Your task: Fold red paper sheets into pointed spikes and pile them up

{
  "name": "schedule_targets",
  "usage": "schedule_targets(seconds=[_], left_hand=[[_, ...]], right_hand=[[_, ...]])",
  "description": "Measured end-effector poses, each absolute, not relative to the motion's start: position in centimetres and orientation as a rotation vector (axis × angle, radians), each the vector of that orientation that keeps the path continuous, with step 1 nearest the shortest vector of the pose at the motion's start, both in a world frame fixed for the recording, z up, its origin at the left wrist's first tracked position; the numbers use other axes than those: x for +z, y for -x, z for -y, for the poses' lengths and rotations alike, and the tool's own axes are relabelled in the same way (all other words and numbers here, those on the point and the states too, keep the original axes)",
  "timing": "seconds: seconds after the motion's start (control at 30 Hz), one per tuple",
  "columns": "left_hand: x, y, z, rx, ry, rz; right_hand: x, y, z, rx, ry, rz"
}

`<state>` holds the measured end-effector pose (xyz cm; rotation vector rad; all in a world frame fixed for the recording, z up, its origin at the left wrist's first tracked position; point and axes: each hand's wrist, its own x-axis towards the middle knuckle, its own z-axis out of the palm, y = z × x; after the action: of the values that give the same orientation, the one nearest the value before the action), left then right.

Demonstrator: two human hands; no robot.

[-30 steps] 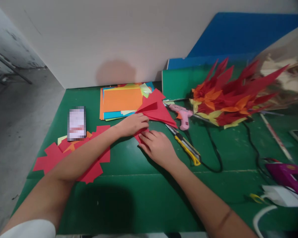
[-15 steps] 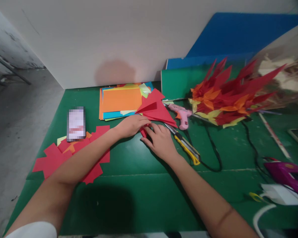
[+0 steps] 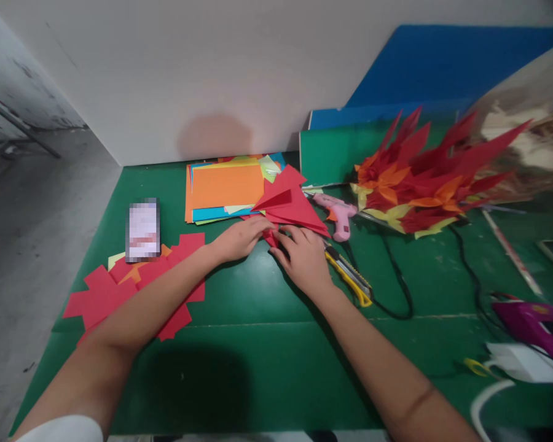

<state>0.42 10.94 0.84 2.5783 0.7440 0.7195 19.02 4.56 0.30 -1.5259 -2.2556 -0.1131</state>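
Close together on the green table, my left hand (image 3: 243, 238) and my right hand (image 3: 303, 255) both have their fingers closed on a small red paper piece (image 3: 271, 237). Most of that piece is hidden under the fingers. Just beyond them lie larger folded red paper pieces (image 3: 299, 212), partly over a stack of coloured paper (image 3: 228, 187) with an orange sheet on top. A yellow box cutter (image 3: 350, 276) rests beside my right wrist. Behind it is a pink hot glue gun (image 3: 336, 212) with a black cord.
Red cross-shaped paper cutouts (image 3: 105, 294) lie under my left forearm, with a phone (image 3: 142, 230) at their upper edge. A spiky red, orange and yellow paper model (image 3: 424, 184) stands at the back right. Farther right are a ruler (image 3: 511, 252) and a purple device (image 3: 529, 319).
My right hand has shifted slightly right and now covers the front end of the box cutter. The left hand stays at the red paper, its fingers nearly unchanged.
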Motion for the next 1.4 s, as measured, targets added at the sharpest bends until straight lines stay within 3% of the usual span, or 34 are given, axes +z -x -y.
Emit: schedule_targets(seconds=[0.2, 0.33, 0.67, 0.97, 1.23, 1.4], left_hand=[[1.7, -1.0, -12.7, 0.977, -2.423, -1.175], [1.1, -1.9, -14.4, 0.861, -2.398, -1.332], [1.0, -2.4, -15.1, 0.935, -2.282, -1.405], [-0.2, 1.1, -10.1, 1.349, -1.621, -1.340], [-0.1, 3.5, -8.5, 1.380, -1.373, -1.231], [1.1, 3.1, -8.5, 1.346, -1.268, -1.192]], right_hand=[[0.3, -19.2, -4.6, -0.100, 1.510, 2.288], [0.4, -19.3, -4.8, -0.117, 1.496, 2.326], [0.0, -19.4, -4.9, -0.103, 1.433, 2.305], [0.3, -19.5, -4.5, -0.002, 1.375, 2.142], [0.9, -19.2, -4.2, -0.015, 1.339, 2.136], [0.5, -19.1, -4.0, 0.271, 1.355, 1.925]])
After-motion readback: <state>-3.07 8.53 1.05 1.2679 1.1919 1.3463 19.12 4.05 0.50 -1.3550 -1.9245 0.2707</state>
